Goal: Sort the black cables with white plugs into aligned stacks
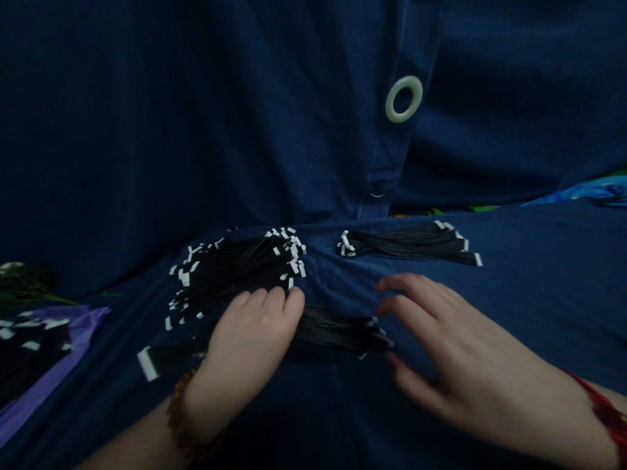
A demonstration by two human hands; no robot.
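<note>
My left hand [257, 333] is closed over the middle of a bundle of thin black wires [337, 329], which lies sideways on dark blue cloth. The bundle's right end fans out past the thumb, and a wide white tip shows to the left of the wrist. My right hand [441, 346] is open beside that right end, thumb and fingers apart with nothing between them. Just beyond my left hand lies a larger pile of black wires [235, 261] with white tips. A separate wire bundle [406, 243] with white ends rests farther back on the right.
Dark blue cloth [539, 281] covers the surface, and a dark blue curtain [245, 117] with a pale ring [404, 99] hangs behind. At the left edge, more white-tipped black wires lie on a purple sheet [91, 333], near green stems [29, 287].
</note>
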